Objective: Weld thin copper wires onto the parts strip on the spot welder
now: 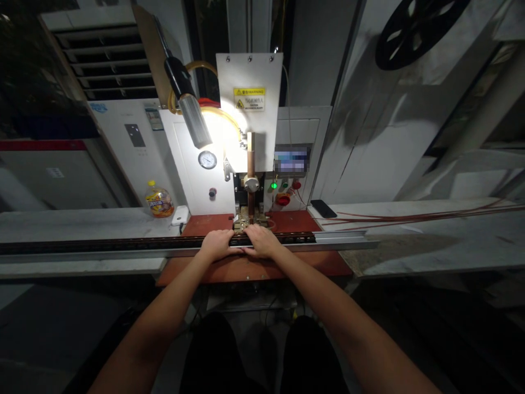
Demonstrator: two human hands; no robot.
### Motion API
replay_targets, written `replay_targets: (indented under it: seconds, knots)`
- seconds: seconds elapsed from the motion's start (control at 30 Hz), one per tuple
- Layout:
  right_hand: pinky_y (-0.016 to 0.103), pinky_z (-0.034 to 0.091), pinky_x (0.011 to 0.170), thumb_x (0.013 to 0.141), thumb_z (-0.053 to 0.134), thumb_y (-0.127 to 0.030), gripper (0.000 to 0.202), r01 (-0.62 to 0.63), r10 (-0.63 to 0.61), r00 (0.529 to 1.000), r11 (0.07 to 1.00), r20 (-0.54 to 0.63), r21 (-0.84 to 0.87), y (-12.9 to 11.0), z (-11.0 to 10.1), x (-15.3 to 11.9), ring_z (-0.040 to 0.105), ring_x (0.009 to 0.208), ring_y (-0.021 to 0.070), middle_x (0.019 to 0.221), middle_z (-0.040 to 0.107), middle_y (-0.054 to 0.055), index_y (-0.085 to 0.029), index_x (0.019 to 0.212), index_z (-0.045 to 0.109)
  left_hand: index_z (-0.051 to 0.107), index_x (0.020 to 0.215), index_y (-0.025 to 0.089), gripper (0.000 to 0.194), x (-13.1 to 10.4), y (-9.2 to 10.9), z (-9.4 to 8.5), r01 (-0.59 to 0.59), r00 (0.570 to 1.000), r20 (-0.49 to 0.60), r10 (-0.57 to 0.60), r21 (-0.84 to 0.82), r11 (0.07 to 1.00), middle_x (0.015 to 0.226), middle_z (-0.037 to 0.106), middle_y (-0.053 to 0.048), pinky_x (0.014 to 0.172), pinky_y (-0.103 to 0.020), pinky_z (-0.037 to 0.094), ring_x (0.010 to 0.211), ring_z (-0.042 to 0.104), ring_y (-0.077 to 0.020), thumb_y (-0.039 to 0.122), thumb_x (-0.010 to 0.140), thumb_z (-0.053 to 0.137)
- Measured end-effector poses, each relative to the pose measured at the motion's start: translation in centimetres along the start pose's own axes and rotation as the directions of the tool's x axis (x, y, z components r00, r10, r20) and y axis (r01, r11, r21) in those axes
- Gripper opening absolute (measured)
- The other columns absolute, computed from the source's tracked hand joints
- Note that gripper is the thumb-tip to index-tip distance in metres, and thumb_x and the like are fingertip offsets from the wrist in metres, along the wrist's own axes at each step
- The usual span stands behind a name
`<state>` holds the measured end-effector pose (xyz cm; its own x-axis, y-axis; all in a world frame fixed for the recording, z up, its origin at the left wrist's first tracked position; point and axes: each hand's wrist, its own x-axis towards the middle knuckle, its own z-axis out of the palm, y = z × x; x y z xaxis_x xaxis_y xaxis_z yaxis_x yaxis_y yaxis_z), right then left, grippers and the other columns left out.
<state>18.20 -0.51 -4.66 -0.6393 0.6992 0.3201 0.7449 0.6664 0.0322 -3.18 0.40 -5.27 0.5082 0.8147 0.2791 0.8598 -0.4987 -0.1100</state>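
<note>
Both hands are on a long metal rail point(172, 253) that lies crosswise on the machine's red plate point(254, 268), just in front of the upright copper rod point(251, 156). The left hand point(216, 244) and the right hand point(262, 242) sit close side by side, the fingers of each bent over the top and the thumbs along the near side, so that each grips the rail; whether they also pinch the dark strip point(135, 243) lying along it, I cannot tell. The strip ends short of the rail's right end, and the rail runs out of view at the left. Behind the hands stands the white machine point(262, 71), with a round gauge point(207, 160) left of the rod and, to the right, a blurred screen point(291, 160) over a lit green light point(274, 186) and a red switch point(283, 199). A lamp point(186, 98) shines on its front from the upper left. On the counter point(451, 241), a bottle point(158, 200) stands beside a white box point(180, 216) at the left; at the right, a phone point(324, 209) lies near thin red rods point(410, 217).
</note>
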Motion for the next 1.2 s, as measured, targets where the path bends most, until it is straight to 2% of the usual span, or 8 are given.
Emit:
replay_targets:
  seconds: [0.17,0.27,0.57,0.77,0.87,1.0,1.1,1.2]
  knots:
    - [0.038,0.044,0.086,0.076,0.039,-0.081,0.076,-0.2,0.213,0.973,0.969,0.085,-0.143,1.3,-0.4,-1.0,0.054,0.103,0.0285,0.111,0.059,0.017,-0.014,0.109,0.057,0.059,0.099,0.02,0.07,0.0,0.3,-0.1,0.001,1.0,0.007,-0.001,0.004,1.0,0.1,0.07,-0.012,0.075,-0.035,0.046,0.09,0.066,-0.0284,0.082,0.072,0.043]
    - [0.039,0.045,0.083,0.072,0.033,-0.086,0.084,-0.215,0.237,0.962,0.963,0.134,-0.162,1.6,-0.7,-1.4,0.057,0.1,0.0296,0.109,0.063,0.017,-0.015,0.11,0.058,0.06,0.1,0.019,0.071,0.0,0.3,0.0,0.001,1.0,-0.005,-0.001,-0.01,1.0,0.1,0.069,-0.013,0.077,-0.036,0.045,0.092,0.065,-0.0296,0.082,0.071,0.042]
    - [0.036,0.045,0.084,0.078,0.033,-0.081,0.075,-0.198,0.214,0.973,0.967,0.09,-0.162,1.5,-0.3,-1.5,0.059,0.099,0.0272,0.106,0.064,0.016,-0.015,0.104,0.059,0.061,0.101,0.019,0.074,0.2,0.5,0.1,0.017,1.0,0.003,-0.017,-0.007,1.0,0.101,0.069,-0.014,0.08,-0.037,0.044,0.091,0.064,-0.0289,0.084,0.069,0.043]
    - [0.036,0.045,0.086,0.081,0.037,-0.077,0.07,-0.189,0.205,0.971,0.974,0.126,-0.128,1.8,-0.6,-1.3,0.059,0.102,0.0271,0.108,0.064,0.016,-0.015,0.106,0.059,0.058,0.106,0.018,0.077,1.7,3.4,0.2,-0.042,0.999,0.001,0.042,-0.024,0.999,0.107,0.066,-0.016,0.081,-0.04,0.045,0.097,0.062,-0.0316,0.083,0.065,0.049]
    - [0.035,0.045,0.085,0.082,0.039,-0.075,0.067,-0.174,0.186,0.971,0.981,0.151,-0.089,2.2,-1.0,-1.3,0.061,0.1,0.0263,0.107,0.066,0.014,-0.016,0.107,0.06,0.057,0.108,0.02,0.065,2.4,4.4,0.4,-0.028,0.999,0.028,0.029,-0.02,0.999,0.105,0.067,-0.014,0.079,-0.038,0.046,0.095,0.064,-0.0296,0.075,0.074,0.051]
    - [0.034,0.046,0.083,0.078,0.044,-0.076,0.069,-0.188,0.196,0.962,0.98,0.19,-0.06,3.3,-1.7,-1.9,0.062,0.099,0.0254,0.109,0.066,0.013,-0.017,0.111,0.059,0.057,0.105,0.022,0.066,2.4,4.0,0.5,-0.025,0.999,0.039,0.026,-0.022,0.999,0.103,0.069,-0.013,0.077,-0.036,0.047,0.094,0.065,-0.0288,0.079,0.073,0.045]
    - [0.035,0.046,0.082,0.071,0.046,-0.082,0.074,-0.215,0.23,0.949,0.972,0.214,-0.092,3.9,-2.1,-2.7,0.063,0.097,0.0273,0.105,0.068,0.013,-0.019,0.107,0.061,0.057,0.108,0.023,0.07,2.0,3.2,0.5,-0.014,0.999,0.033,0.015,-0.036,0.999,0.106,0.069,-0.012,0.077,-0.035,0.046,0.095,0.065,-0.0286,0.081,0.07,0.046]
    - [0.036,0.046,0.082,0.071,0.046,-0.083,0.074,-0.237,0.257,0.949,0.964,0.185,-0.121,3.9,-2.0,-3.3,0.063,0.097,0.0281,0.103,0.068,0.014,-0.019,0.106,0.06,0.058,0.11,0.023,0.072,1.6,2.5,0.4,-0.005,0.999,0.037,0.007,-0.041,0.999,0.106,0.068,-0.012,0.078,-0.034,0.045,0.096,0.064,-0.0283,0.082,0.069,0.046]
